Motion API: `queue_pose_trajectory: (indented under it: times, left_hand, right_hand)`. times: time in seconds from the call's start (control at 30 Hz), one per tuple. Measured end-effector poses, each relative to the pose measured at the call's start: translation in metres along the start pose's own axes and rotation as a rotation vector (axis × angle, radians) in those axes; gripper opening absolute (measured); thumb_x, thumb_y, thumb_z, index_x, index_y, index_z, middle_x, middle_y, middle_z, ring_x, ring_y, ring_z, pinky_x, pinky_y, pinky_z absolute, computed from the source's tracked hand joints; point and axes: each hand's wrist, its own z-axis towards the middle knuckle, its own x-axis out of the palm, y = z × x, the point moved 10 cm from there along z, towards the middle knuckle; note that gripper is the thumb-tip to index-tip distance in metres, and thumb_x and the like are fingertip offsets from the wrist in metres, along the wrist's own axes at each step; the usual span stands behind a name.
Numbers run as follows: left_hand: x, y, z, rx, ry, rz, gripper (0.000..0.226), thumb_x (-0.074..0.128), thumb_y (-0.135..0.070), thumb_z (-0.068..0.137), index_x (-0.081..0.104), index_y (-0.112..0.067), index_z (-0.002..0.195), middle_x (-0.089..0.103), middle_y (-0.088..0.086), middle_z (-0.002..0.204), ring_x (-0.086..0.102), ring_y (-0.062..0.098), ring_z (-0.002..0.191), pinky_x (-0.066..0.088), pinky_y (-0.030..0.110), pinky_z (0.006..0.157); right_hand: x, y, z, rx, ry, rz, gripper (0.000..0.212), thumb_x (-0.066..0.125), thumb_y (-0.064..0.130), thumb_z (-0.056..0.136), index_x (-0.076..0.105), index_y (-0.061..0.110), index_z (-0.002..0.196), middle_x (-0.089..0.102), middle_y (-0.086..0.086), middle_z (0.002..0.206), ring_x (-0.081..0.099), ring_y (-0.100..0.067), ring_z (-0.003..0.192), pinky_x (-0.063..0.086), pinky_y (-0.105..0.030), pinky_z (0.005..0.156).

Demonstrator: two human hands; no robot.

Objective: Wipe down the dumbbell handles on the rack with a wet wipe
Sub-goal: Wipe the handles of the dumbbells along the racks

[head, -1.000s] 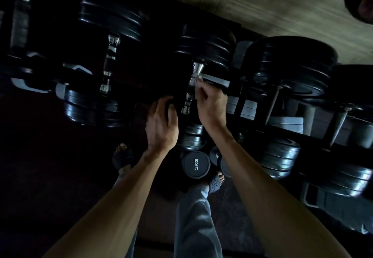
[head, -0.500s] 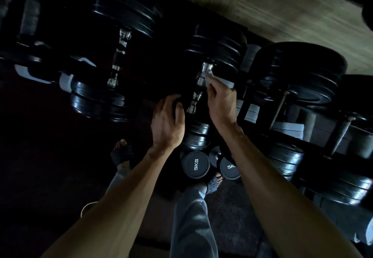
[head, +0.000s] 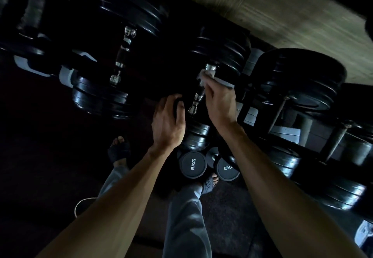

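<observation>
A black dumbbell lies on the rack in the middle, its chrome handle (head: 197,100) running between a far head (head: 220,49) and a near head (head: 196,136). My right hand (head: 220,104) holds a pale wet wipe (head: 210,76) against the upper end of that handle. My left hand (head: 168,120) curls over the edge of the near head, just left of the handle. Further left, a second dumbbell shows its bare chrome handle (head: 123,53).
More large black dumbbells (head: 302,76) fill the rack to the right, on grey rack rails (head: 286,132). Two 5KG dumbbells (head: 192,165) stand on the dark floor by my sandalled feet (head: 119,152). A wooden wall (head: 282,11) is behind the rack.
My right hand has slid the wipe up the handle towards the far head. The view has shifted slightly; my left hand stays on the near head.
</observation>
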Motion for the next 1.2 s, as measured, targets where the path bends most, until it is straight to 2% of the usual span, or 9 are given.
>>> queue_pose_trajectory:
  times: [0.13,0.23,0.5,0.63,0.77,0.83,0.97,1.1,1.2]
  left_hand:
    - [-0.009,0.015,-0.005,-0.138,-0.12,-0.127,0.038,0.038,-0.033,0.099,0.062,-0.018,0.124,0.059,-0.008,0.117,0.052,0.003,0.103,0.04,0.018,0.083]
    - [-0.006,0.021,-0.007,-0.197,-0.1,-0.134,0.041,0.034,-0.038,0.101,0.06,-0.021,0.128,0.063,-0.005,0.125,0.056,0.007,0.106,0.042,0.026,0.083]
    - [-0.005,0.02,-0.005,-0.197,-0.075,-0.092,0.049,0.03,-0.043,0.098,0.059,-0.021,0.131,0.062,-0.003,0.127,0.052,0.004,0.103,0.04,0.022,0.078]
    - [-0.005,0.02,-0.004,-0.184,-0.073,-0.098,0.049,0.03,-0.043,0.098,0.059,-0.021,0.13,0.062,0.0,0.127,0.056,0.01,0.104,0.042,0.026,0.081]
    - [-0.004,0.022,-0.005,-0.203,-0.062,-0.107,0.05,0.029,-0.045,0.097,0.059,-0.021,0.13,0.061,0.001,0.128,0.06,0.015,0.108,0.049,0.034,0.086]
    - [-0.006,0.021,-0.006,-0.198,-0.067,-0.107,0.051,0.03,-0.045,0.097,0.059,-0.019,0.13,0.062,0.003,0.128,0.06,0.019,0.111,0.05,0.038,0.091]
    - [-0.008,0.017,-0.006,-0.193,-0.066,-0.099,0.053,0.03,-0.044,0.097,0.059,-0.018,0.132,0.063,0.003,0.128,0.058,0.018,0.116,0.048,0.04,0.097]
    - [-0.007,0.018,-0.006,-0.201,-0.053,-0.098,0.05,0.031,-0.043,0.099,0.059,-0.019,0.132,0.062,0.002,0.13,0.057,0.018,0.117,0.046,0.037,0.096]
    - [-0.006,0.018,-0.006,-0.189,-0.043,-0.085,0.037,0.038,-0.034,0.106,0.059,-0.018,0.131,0.062,0.003,0.13,0.057,0.02,0.119,0.044,0.035,0.095]
  right_hand:
    - [0.014,-0.006,-0.031,-0.021,0.292,-0.013,0.029,0.057,0.007,0.099,0.065,0.01,0.127,0.068,0.011,0.106,0.064,0.015,0.07,0.05,-0.006,0.054]
    - [0.023,-0.018,-0.048,0.089,0.452,0.121,0.026,0.061,0.01,0.097,0.07,0.014,0.121,0.071,0.01,0.113,0.068,0.007,0.093,0.055,-0.012,0.078]
    - [-0.007,-0.009,-0.007,0.046,0.1,0.021,0.027,0.054,0.011,0.101,0.067,0.009,0.124,0.074,-0.001,0.109,0.072,-0.009,0.094,0.058,-0.018,0.075]
    - [0.017,0.002,-0.019,0.039,0.287,-0.052,0.024,0.057,0.018,0.1,0.07,0.013,0.12,0.075,-0.001,0.104,0.071,-0.007,0.089,0.045,0.0,0.062]
    - [0.032,-0.001,-0.039,0.05,0.527,-0.136,0.025,0.057,0.02,0.1,0.07,0.021,0.121,0.075,0.001,0.109,0.072,-0.011,0.094,0.051,-0.008,0.071]
    - [0.023,0.003,-0.034,0.056,0.504,-0.087,0.024,0.058,0.019,0.099,0.07,0.018,0.12,0.074,0.002,0.11,0.071,-0.01,0.095,0.057,-0.016,0.076]
    - [-0.015,0.013,0.012,-0.02,0.222,-0.122,0.028,0.054,0.005,0.099,0.068,0.009,0.123,0.071,-0.004,0.117,0.065,-0.004,0.099,0.046,0.002,0.074]
    - [0.024,0.018,0.034,-0.308,0.492,-0.492,0.05,0.05,-0.01,0.094,0.053,0.01,0.14,0.054,-0.009,0.145,0.049,-0.019,0.136,0.044,-0.035,0.111]
    - [0.043,0.014,0.033,-0.406,0.635,-0.68,0.057,0.045,-0.012,0.092,0.048,0.011,0.144,0.043,-0.011,0.153,0.034,-0.022,0.146,0.039,-0.04,0.114]
